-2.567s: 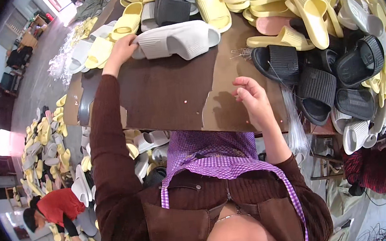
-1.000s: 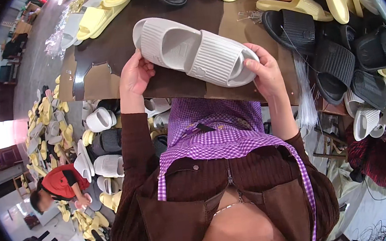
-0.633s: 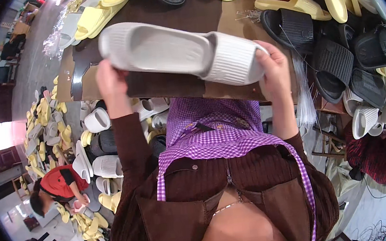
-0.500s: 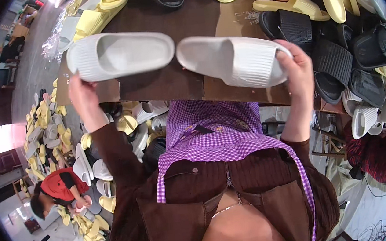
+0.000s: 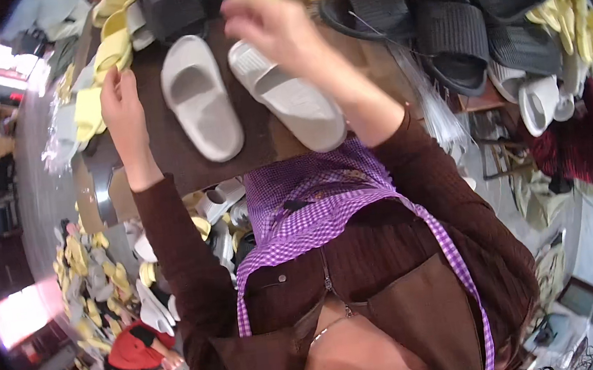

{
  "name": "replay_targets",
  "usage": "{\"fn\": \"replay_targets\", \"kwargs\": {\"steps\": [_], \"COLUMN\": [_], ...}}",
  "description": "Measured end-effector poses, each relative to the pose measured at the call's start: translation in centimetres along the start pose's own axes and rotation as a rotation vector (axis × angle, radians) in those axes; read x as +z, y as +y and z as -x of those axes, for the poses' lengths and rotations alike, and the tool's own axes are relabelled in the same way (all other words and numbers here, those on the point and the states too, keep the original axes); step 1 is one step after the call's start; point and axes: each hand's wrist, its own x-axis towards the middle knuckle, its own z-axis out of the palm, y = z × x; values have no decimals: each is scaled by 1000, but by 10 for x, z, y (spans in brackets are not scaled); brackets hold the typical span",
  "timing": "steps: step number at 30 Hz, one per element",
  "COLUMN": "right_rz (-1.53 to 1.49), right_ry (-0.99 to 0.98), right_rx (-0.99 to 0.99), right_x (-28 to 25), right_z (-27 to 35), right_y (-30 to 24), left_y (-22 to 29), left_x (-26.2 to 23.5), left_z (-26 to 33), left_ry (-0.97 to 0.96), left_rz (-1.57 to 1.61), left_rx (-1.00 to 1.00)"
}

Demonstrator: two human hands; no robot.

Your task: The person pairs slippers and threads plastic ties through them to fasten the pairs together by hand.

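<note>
Right hand (image 5: 269, 30) — half-open (blurred) — near grey slipper (image 5: 299, 109).

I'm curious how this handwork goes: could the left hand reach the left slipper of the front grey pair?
Probably yes: the left hand is beside that grey slipper, with only brown tabletop visible between them.

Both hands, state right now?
Left hand: looks open, by a yellow slipper; contact can't be told.
Right hand: blurred, looks open near a grey slipper, nothing visible in grip.
</note>
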Motion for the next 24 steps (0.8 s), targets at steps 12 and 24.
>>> {"fn": "replay_targets", "kwargs": {"steps": [12,24], "right_rz": [-484,458], "right_ry": [243,113], "right_rx": [904,336], "right_x": [-104,-159], "right_z": [146,198], "right_y": [-36,-47], "left_y": [72,82], "left_x": [103,246], "left_z": [127,189], "left_ry": [-536,-951], "left_rz": [93,-139], "left_rx": [51,871]}}
